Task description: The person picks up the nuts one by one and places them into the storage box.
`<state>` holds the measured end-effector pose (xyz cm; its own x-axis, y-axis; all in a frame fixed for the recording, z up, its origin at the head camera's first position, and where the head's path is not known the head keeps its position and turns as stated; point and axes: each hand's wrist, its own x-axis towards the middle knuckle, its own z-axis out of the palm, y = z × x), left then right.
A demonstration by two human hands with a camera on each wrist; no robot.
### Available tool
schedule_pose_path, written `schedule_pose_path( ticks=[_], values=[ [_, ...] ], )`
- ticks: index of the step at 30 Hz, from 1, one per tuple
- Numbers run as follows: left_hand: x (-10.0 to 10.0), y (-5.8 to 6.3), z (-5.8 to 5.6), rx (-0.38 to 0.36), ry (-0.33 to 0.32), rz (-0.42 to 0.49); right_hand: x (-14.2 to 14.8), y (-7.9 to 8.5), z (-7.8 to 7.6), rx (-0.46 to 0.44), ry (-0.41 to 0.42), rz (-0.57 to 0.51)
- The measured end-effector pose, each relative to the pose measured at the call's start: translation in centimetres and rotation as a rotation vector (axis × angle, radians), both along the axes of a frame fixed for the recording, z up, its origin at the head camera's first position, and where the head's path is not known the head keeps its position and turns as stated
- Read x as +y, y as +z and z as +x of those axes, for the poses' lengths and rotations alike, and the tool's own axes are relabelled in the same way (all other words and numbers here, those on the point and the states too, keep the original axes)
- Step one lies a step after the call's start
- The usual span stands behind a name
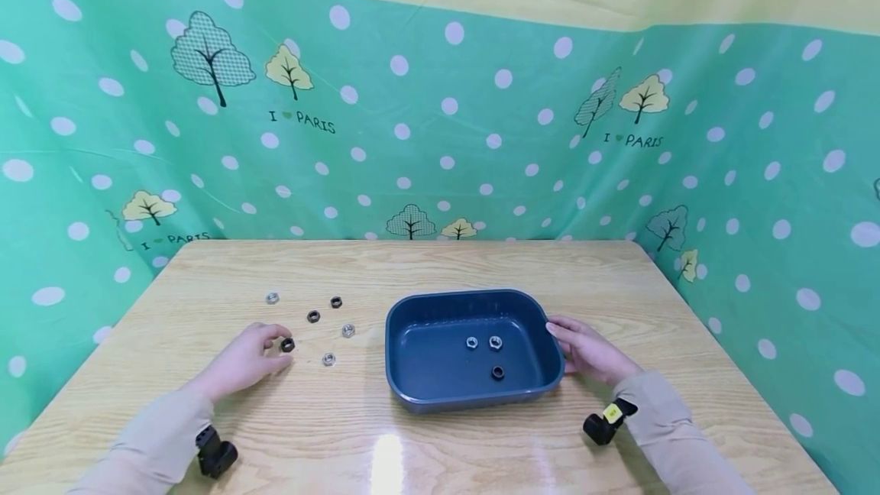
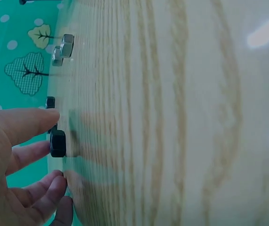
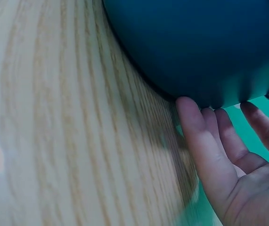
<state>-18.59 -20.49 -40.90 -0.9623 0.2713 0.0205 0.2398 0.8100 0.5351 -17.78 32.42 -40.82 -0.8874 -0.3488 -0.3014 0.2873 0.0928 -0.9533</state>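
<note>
My left hand is over the left part of the table, thumb and index finger spread around a black hex nut. In the left wrist view the index fingertip is close to that nut, while the thumb stands apart from it; contact is unclear. My right hand touches the right end of a dark blue tray with extended fingers. The right wrist view has these fingertips against the tray's outer wall. Inside lie two silver nuts and one black nut.
Between my left hand and the tray, silver nuts and black nuts lie scattered on the wooden table. Another silver nut sits farther back. A green dotted curtain borders the table behind and at the sides.
</note>
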Motion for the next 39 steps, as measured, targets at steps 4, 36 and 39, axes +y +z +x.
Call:
schedule_pose_path(
  ticks=[4, 36, 39],
  values=[
    [0.2, -0.1, -0.1, -0.026, 0.018, -0.011, -0.3, 0.3, 0.0, -0.01, -0.02, 0.012],
    [0.2, -1.1, -0.9, 0.019, 0.1, -0.056, -0.3, 0.1, 0.1, -0.007, -0.025, 0.022],
    [0.2, -1.2, -0.9, 0.017, 0.109, -0.059, -0.2, 0.1, 0.1, -0.005, -0.022, 0.023]
  ],
)
